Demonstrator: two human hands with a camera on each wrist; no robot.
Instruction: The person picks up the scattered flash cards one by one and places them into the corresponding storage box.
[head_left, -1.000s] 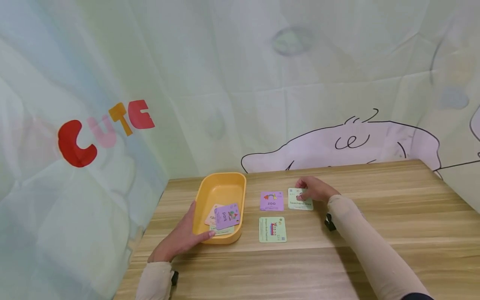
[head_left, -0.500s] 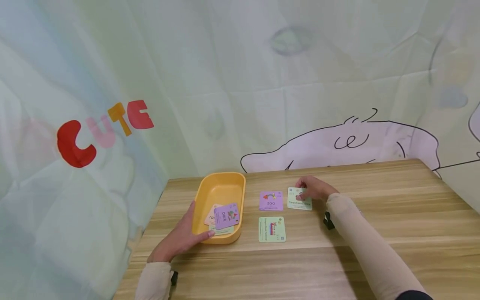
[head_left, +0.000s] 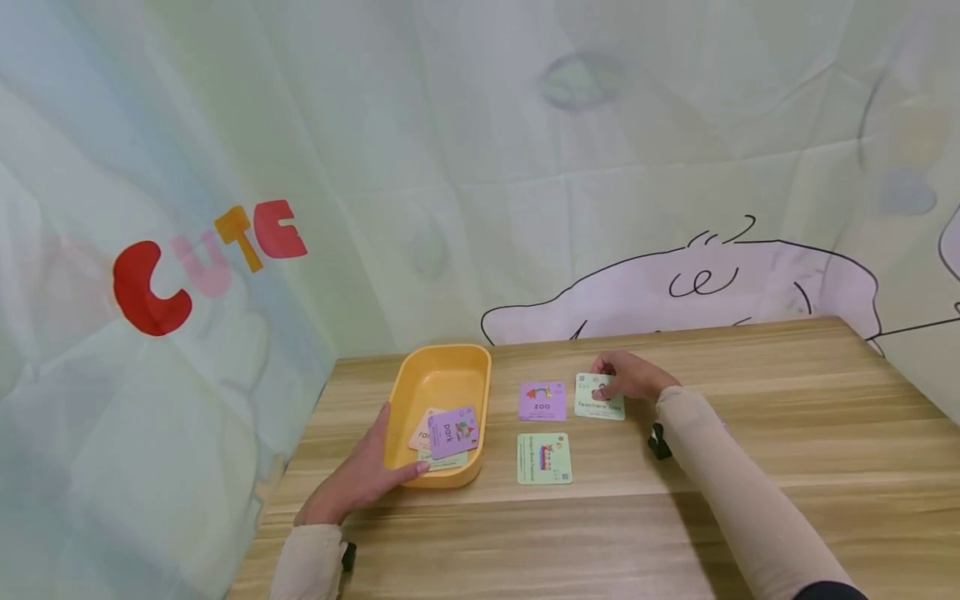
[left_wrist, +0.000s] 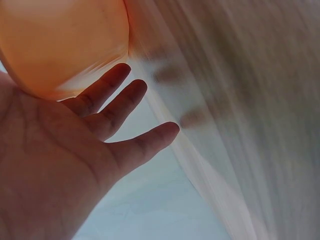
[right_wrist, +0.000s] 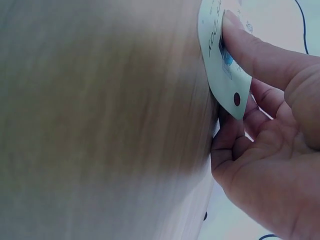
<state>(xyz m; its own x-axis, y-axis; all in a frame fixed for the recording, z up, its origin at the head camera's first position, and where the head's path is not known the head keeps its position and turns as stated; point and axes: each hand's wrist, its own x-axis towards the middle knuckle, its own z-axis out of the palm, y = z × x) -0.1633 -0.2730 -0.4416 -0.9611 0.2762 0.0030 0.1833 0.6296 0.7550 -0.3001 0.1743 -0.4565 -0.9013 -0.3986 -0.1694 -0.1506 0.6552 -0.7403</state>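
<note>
In the head view my right hand [head_left: 630, 377] pinches the top right of a pale green "Teachers' Day" card [head_left: 592, 407]. In the right wrist view the thumb [right_wrist: 265, 60] lies on the face of the bent card [right_wrist: 225, 65], fingers behind it. My left hand [head_left: 367, 471] rests against the near left side of a yellow tray [head_left: 442, 358], thumb along its near rim. Straight, spread fingers [left_wrist: 145, 145] show beside the tray [left_wrist: 55, 45] in the left wrist view. Inside the tray a purple "park" card [head_left: 453, 432] overlaps a pinkish card [head_left: 420, 432] and a green card [head_left: 448, 461].
A purple "zoo" card [head_left: 542, 402] lies on the wooden table [head_left: 600, 542] between the tray and the right hand. A green "Dragon Boat Festival" card [head_left: 544, 458] lies nearer. Behind the table hangs a printed curtain [head_left: 450, 208].
Almost nothing differs. The card under the right hand has shifted very slightly upward in the head view. The left hand and the tray stay in place.
</note>
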